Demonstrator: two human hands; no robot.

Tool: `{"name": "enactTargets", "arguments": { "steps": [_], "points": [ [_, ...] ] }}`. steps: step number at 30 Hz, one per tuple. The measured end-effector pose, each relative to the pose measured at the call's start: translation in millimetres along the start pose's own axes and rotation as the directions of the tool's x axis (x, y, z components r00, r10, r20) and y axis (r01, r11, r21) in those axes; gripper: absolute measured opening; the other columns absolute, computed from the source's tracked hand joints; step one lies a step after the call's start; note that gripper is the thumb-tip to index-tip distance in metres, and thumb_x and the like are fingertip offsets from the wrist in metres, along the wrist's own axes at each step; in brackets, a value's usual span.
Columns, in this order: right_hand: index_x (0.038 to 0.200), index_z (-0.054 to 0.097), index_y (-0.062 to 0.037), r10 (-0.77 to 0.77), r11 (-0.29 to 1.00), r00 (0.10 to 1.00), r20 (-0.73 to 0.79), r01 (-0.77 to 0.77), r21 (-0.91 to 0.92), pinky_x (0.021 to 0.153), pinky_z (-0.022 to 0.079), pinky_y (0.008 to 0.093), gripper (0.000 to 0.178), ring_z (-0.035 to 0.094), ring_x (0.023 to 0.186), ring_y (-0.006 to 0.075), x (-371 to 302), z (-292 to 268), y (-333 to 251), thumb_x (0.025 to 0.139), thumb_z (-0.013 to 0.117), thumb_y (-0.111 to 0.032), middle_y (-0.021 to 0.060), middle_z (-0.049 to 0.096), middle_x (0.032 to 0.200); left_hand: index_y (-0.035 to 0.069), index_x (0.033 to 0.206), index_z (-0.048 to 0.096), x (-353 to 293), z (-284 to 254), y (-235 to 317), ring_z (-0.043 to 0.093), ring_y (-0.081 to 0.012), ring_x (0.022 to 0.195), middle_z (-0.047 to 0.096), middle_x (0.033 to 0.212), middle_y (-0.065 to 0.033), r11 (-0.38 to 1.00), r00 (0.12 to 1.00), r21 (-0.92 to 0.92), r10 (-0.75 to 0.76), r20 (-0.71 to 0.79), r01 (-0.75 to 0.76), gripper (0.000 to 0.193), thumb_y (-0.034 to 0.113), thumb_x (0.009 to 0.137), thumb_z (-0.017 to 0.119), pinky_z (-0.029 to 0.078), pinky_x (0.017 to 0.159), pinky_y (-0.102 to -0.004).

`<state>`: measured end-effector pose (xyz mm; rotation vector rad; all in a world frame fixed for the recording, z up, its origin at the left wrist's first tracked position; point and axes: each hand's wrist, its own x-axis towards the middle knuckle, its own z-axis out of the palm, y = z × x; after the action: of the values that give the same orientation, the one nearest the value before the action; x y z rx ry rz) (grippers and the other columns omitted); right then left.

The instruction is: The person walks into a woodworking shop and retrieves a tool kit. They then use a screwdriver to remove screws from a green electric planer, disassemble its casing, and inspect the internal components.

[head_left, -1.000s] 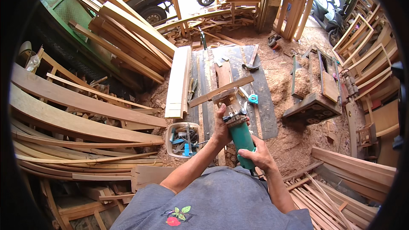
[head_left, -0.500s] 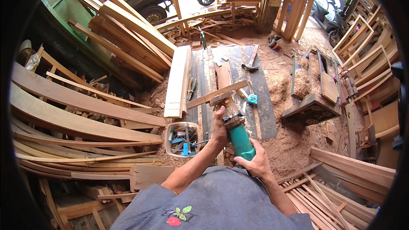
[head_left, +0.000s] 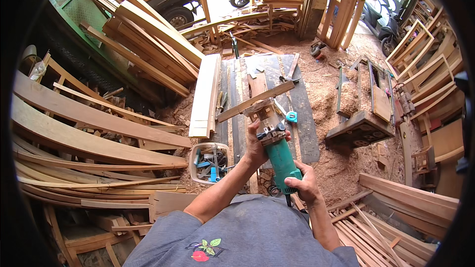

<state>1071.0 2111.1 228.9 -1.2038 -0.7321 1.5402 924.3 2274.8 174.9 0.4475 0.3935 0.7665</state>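
A green trim router is held in front of my chest, its base tilted away and its black cord trailing from the rear. My left hand is closed around the router's metal base, the thumb pointing forward. At the back end of the body, my right hand grips it with the thumb on top. A long wooden strip lies crosswise at the router's base. Beyond it is the low worktable, with a turquoise tape measure, a hammer and a pale board on it.
A white bin of tools stands left of the table. Curved planks are stacked along the left. A sawdust-covered machine sits at right, with wood strips below it. Shavings cover the floor.
The router has tilted so more of its base and the switch side shows. My right hand has shifted slightly right and down the body. The crosswise strip has swung a little, its right end higher.
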Motion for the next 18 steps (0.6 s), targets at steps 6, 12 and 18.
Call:
{"name": "enactTargets", "arguments": {
  "steps": [6, 12, 18],
  "points": [
    [0.136, 0.064, 0.0091, -0.206, 0.928, 0.977, -0.055, 0.177, -0.329, 0.092, 0.057, 0.0307, 0.070, 0.070, 0.100, 0.0151, 0.8, 15.2, 5.9, 0.079, 0.089, -0.023, 0.0109, 0.075, 0.113, -0.002, 0.125, 0.067, -0.2, 1.3, 9.0, 0.075, -0.0317, 0.101, 0.074, 0.114, -0.0197, 0.995, 0.995, -0.092, -0.029, 0.092, 0.037, 0.098, 0.086, 0.085, 0.051, 0.058, 0.100, -0.0454],
    [0.132, 0.062, 0.0092, -0.025, 0.952, 0.997, 0.074, 0.001, 0.305, 0.078, 0.064, 0.0327, 0.066, 0.074, 0.087, 0.0185, 19.1, 21.2, 10.4, 0.081, 0.084, -0.026, 0.0127, 0.073, 0.107, -0.003, 0.120, 0.068, 6.9, 9.2, 25.1, 0.074, -0.0316, 0.096, 0.075, 0.107, -0.0174, 0.997, 0.996, -0.008, -0.081, 0.046, 0.082, 0.093, 0.082, 0.088, 0.052, 0.061, 0.093, -0.0444],
    [0.129, 0.062, 0.0087, -0.081, 0.804, 0.972, 0.222, -0.068, 0.591, 0.076, 0.064, 0.0316, 0.062, 0.074, 0.086, 0.0195, 31.4, 30.1, 20.3, 0.084, 0.083, -0.028, 0.0140, 0.072, 0.110, 0.001, 0.123, 0.069, -2.7, 17.7, 23.5, 0.076, -0.0320, 0.092, 0.075, 0.105, -0.0162, 0.995, 0.978, 0.009, -0.104, 0.183, 0.104, 0.088, 0.081, 0.090, 0.053, 0.063, 0.088, -0.0460]
  ]
}}
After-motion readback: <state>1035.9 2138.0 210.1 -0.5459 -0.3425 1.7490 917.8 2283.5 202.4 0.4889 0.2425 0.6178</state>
